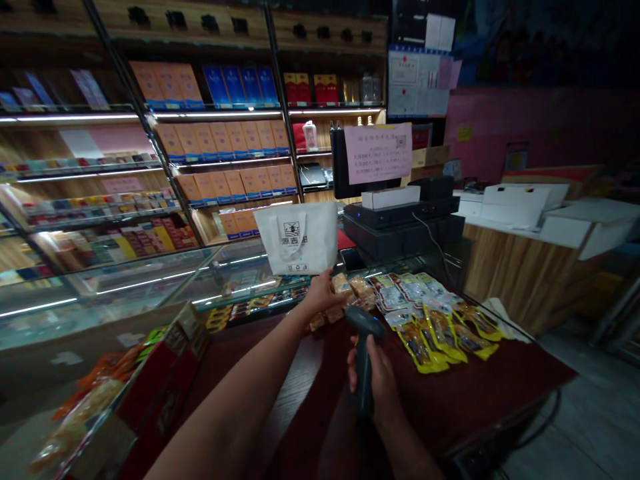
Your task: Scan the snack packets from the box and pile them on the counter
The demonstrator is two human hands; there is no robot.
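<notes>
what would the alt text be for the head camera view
At a shop counter, the right hand grips a barcode scanner while the left hand holds a snack packet beside rows of packets.

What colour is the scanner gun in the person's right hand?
Dark grey, nearly black. The head view shows the scanner upright in the right hand.

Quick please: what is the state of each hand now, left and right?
Left hand: closed on a small snack packet from the counter pile.
Right hand: fingers closed around the handle of the barcode scanner.
</notes>
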